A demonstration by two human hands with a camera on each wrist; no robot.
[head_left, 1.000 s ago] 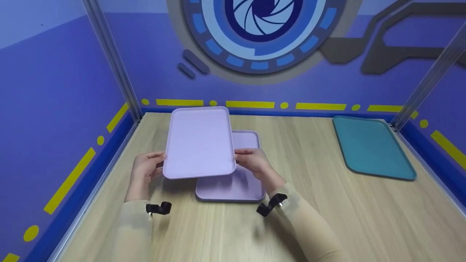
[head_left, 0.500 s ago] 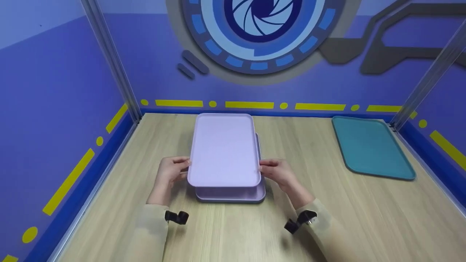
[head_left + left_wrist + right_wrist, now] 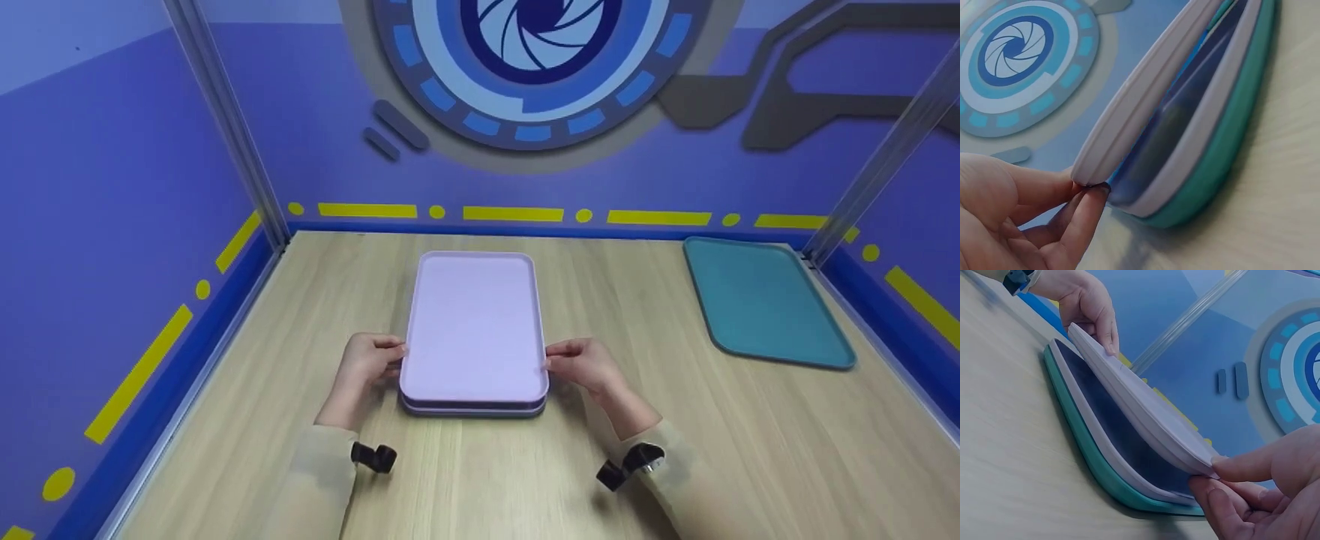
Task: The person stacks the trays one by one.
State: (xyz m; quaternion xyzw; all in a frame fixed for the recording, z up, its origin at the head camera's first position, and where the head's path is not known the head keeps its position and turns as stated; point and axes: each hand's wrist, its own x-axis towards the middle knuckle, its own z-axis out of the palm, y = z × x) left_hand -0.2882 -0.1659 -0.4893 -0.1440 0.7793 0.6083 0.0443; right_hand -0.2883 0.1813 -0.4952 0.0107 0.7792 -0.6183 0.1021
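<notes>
A lilac rectangular tray (image 3: 475, 326) is held by its two long sides, right above a stack in the head view. My left hand (image 3: 367, 358) pinches its left rim between thumb and fingers. On the opposite rim, my right hand (image 3: 589, 365) pinches the same tray. Beneath lies another lilac tray (image 3: 1095, 433), nested on a green tray (image 3: 1216, 169). Both wrist views show a dark gap between the held tray and the lower lilac one. The lower trays' inner surfaces are mostly covered.
A teal tray (image 3: 772, 304) lies flat at the back right of the wooden table (image 3: 637, 300). Blue printed panels (image 3: 315, 135) close off the back and both sides. Each wrist carries a small black camera, such as the left wrist camera (image 3: 373, 456).
Both hands have carried the lilac tray rightward and down, from partly left of the stack to right over it, lined up with the trays below. The teal tray has stayed put.
</notes>
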